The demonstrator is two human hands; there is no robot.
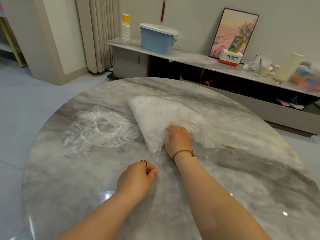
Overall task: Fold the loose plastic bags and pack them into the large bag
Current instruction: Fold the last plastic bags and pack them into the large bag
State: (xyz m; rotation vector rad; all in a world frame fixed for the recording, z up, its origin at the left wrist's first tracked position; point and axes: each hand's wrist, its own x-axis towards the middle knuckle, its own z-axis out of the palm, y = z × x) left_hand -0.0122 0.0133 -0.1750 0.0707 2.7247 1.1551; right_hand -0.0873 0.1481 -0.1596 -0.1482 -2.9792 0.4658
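A large clear plastic bag [159,115], stuffed with whitish folded plastic, lies in the middle of the round marble table [69,179]. My right hand [178,139] is at its near open end with the fingers curled down into the plastic. My left hand [138,177] lies closer to me, thumb and fingers pinching the bag's thin near edge against the table. A heap of loose crumpled clear bags [98,130] sits to the left of the large bag, untouched by either hand.
Behind the table runs a low marble-topped cabinet [190,57] with a blue lidded bin [157,38], a stack of paper cups [125,27], a white and red box [230,58], a framed picture [233,32] and clutter at the right. Curtains [98,32] hang at the back left.
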